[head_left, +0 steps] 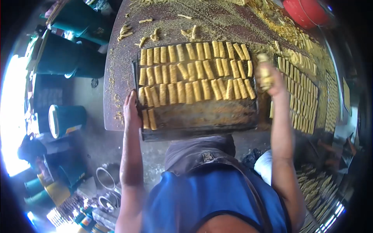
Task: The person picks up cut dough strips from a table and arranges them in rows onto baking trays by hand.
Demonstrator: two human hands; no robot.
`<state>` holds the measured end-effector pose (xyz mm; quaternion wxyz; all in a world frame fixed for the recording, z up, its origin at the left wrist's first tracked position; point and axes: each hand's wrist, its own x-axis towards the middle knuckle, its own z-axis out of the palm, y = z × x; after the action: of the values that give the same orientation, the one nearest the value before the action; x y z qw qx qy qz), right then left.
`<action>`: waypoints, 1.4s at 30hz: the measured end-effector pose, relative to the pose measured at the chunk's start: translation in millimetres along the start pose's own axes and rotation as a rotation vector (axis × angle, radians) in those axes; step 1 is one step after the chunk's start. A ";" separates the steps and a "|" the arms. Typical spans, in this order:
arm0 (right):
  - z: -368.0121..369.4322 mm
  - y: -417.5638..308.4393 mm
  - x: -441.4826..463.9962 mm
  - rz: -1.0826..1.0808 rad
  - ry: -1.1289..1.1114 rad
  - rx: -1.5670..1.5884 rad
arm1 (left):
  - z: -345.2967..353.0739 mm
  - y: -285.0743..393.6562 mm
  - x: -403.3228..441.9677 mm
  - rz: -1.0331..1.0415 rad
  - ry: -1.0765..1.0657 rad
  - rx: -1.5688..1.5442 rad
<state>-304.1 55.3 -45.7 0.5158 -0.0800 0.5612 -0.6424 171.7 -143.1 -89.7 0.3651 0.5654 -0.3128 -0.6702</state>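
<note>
A dark baking tray [210,122] lies at the near edge of the table, with three full rows of yellow dough sticks [189,92] and two more sticks at the left of a fourth row. My left hand [132,110] is at the tray's left edge, its fingers closed around the rim. Right of the tray, above the table, my right hand [275,80] is blurred by motion and closed on several dough sticks [265,73].
Filled trays [298,95] stand on the right of the table [116,83]. Dough scraps [125,32] and crumbs lie beyond the tray. A red container [305,12] is at the top right. Green buckets [67,120] stand on the left.
</note>
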 end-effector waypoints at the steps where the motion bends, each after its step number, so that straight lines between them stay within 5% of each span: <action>1: 51.8 28.2 -14.9 -0.001 -0.055 -0.096 | -12.0 -1.0 0.8 0.086 -0.017 0.071; 2: 104.7 51.6 -31.3 0.123 -0.065 -0.174 | -24.5 -0.5 2.3 0.172 -0.034 0.142; 4: 187.3 114.4 -59.9 0.045 -0.010 -0.254 | -50.3 -13.8 1.4 0.492 -0.099 0.416; 6: 244.0 153.4 -80.1 0.071 -0.010 -0.694 | -58.4 3.6 -28.0 0.781 -0.217 0.699; 10: 301.2 211.9 -99.1 -0.348 0.152 -1.514 | -65.0 9.0 -54.4 0.960 -0.390 1.060; 12: 301.5 214.9 -102.6 -0.437 0.212 -1.507 | -68.6 1.9 -54.5 0.990 -0.431 1.100; 14: 297.5 189.1 -109.3 0.035 0.093 -1.137 | -64.0 9.4 -59.1 1.016 -0.440 1.086; 18: 276.1 172.5 -115.8 -0.144 0.002 -1.366 | -44.4 5.2 -60.3 1.094 -0.549 1.129; 22: 259.4 156.0 -112.9 0.007 -0.091 -1.474 | -28.6 6.4 -63.5 1.093 -0.656 1.198; 24: 246.2 147.6 -110.1 -0.083 -0.174 -1.332 | -30.3 8.3 -62.9 1.091 -0.648 1.212; 28: 251.5 148.7 -112.6 0.089 -0.112 -0.958 | -26.3 8.5 -67.3 1.218 -0.639 1.282; 30: 242.6 170.8 -99.4 -0.433 -0.131 -1.361 | -22.9 7.0 -62.0 1.298 -0.690 1.299; 31: 239.4 172.1 -98.0 -0.427 -0.064 -1.423 | -19.9 7.6 -59.2 1.405 -0.684 1.296; 36: 232.7 166.5 -100.7 -0.235 -0.069 -1.398 | -12.0 45.4 -74.5 1.275 -0.726 1.344; 38: 233.1 162.4 -100.9 -0.268 -0.057 -1.411 | 1.8 72.6 -92.5 0.556 -0.675 1.371; 39: 242.3 149.4 -104.6 -0.069 -0.106 -1.369 | 8.0 80.3 -91.0 0.482 -0.671 1.503; 40: 241.2 148.4 -102.5 -0.073 -0.100 -1.371 | 11.6 76.4 -80.0 0.490 -0.673 1.500; 42: 237.9 151.4 -102.8 -0.092 -0.182 -1.218 | 9.1 51.4 -47.5 0.879 -0.643 1.529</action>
<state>-8.4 5.3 -33.4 0.3951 -0.4388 0.7769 -0.2187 174.1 -130.6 -20.3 0.0108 0.2708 -0.9397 -0.2088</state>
